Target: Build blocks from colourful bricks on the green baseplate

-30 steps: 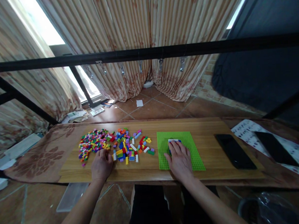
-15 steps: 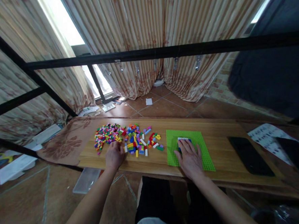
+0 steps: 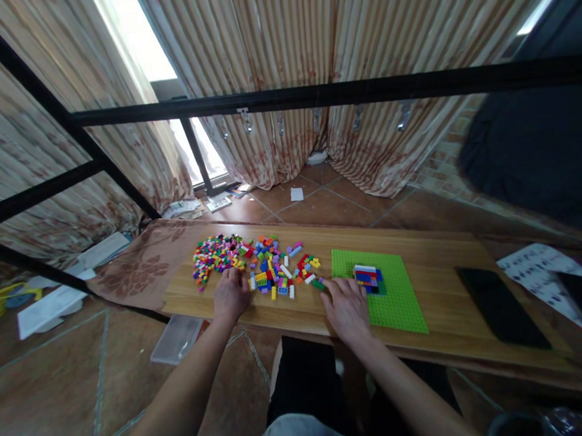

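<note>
My right hand (image 3: 346, 308) lies over the left edge of a green studded baseplate (image 3: 400, 313). Its fingers are apart, with the tips close to a small dark green brick (image 3: 318, 285); whether they touch it I cannot tell. On the baseplate stands a small build of stacked bricks (image 3: 368, 278), white at the back, with blue and red in front. My left hand (image 3: 231, 295) rests on the table with curled fingers, at the near side of the loose bricks (image 3: 269, 272). What those fingers hold, if anything, is hidden.
A heap of tiny mixed bricks (image 3: 214, 254) covers the left of the wooden table (image 3: 297, 316). A black phone-like slab (image 3: 503, 307) lies at the right, near a printed sheet (image 3: 525, 269). Below the table's left edge is a clear plastic lid or box (image 3: 177, 339).
My right hand has moved left off the brick build, uncovering it, towards the dark green brick. My left hand stays by the loose bricks. The view has shifted slightly.
</note>
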{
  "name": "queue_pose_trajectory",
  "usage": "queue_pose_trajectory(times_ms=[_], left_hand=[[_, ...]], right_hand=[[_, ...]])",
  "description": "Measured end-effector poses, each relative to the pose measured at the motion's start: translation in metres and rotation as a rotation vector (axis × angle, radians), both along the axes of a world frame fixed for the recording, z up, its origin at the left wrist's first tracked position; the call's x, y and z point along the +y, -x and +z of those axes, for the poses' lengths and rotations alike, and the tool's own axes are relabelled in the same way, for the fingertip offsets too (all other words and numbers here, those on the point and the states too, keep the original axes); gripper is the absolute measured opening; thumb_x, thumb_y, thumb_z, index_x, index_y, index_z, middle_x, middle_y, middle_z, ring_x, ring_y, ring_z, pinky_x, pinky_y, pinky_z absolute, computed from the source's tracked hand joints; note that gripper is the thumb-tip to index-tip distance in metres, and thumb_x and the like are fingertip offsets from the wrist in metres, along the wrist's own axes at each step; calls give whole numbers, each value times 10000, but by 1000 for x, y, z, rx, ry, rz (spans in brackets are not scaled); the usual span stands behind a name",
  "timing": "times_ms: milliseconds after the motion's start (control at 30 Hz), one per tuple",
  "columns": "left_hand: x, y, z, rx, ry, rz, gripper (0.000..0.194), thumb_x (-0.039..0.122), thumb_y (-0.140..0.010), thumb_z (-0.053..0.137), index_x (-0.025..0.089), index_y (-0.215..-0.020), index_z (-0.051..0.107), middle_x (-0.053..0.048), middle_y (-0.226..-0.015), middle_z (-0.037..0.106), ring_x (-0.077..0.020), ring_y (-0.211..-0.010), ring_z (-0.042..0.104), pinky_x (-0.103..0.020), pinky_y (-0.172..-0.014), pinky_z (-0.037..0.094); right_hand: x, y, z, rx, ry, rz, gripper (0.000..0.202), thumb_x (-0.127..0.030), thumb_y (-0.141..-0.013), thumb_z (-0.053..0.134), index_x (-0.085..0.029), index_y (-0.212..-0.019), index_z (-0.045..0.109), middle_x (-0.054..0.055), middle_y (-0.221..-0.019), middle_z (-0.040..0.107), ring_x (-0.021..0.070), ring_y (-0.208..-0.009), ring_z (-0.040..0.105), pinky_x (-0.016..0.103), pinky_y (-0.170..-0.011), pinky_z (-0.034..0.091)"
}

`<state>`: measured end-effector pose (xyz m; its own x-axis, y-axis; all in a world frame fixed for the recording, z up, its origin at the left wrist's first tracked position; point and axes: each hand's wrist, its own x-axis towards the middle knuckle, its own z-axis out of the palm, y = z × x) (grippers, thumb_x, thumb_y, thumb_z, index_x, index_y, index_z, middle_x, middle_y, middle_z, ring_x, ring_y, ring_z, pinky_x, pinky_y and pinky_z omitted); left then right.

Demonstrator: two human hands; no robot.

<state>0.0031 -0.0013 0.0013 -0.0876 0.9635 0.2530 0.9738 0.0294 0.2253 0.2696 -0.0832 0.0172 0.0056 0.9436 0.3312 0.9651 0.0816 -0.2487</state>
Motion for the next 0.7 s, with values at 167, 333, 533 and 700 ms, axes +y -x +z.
queue_pose_trajectory(times_ms=[167, 333, 533, 700], left_hand=[[-1, -1, 4, -18, 9, -4, 204, 276, -869, 428, 186, -977, 576, -81, -1011, 597, -197, -832, 584, -290, -654, 404], [-1, -3, 8, -24, 24, 3, 199, 260, -858, 442, 178, -966, 587, -88, -1012, 603, -198, -833, 586, -290, -662, 411], [1, -2, 7, 9, 21, -1, 187, 273, -857, 438, 182, -949, 572, -86, -1016, 607, -205, -840, 591, -290, -656, 409], [2, -1, 7, 19, 22, -12, 182, 272, -855, 435, 183, -945, 565, -88, -1012, 610, -210, -848, 594, -294, -661, 411]], right_hand=[[12, 8, -3, -13, 48, -17, 180, -251, -881, 513, -232, -1019, 628, 53, -967, 651, 242, -968, 473, 368, -804, 292], [9, 15, 2, 47, 75, -8, 167, -247, -889, 503, -247, -991, 634, 40, -940, 659, 227, -947, 490, 357, -803, 291], [-3, 19, 5, 146, 104, 19, 201, -265, -904, 487, -249, -1058, 614, 20, -961, 673, 210, -923, 511, 339, -803, 298], [-8, 16, 7, 104, 122, -8, 206, -292, -904, 490, -249, -1070, 605, 27, -942, 668, 223, -918, 504, 346, -804, 301]])
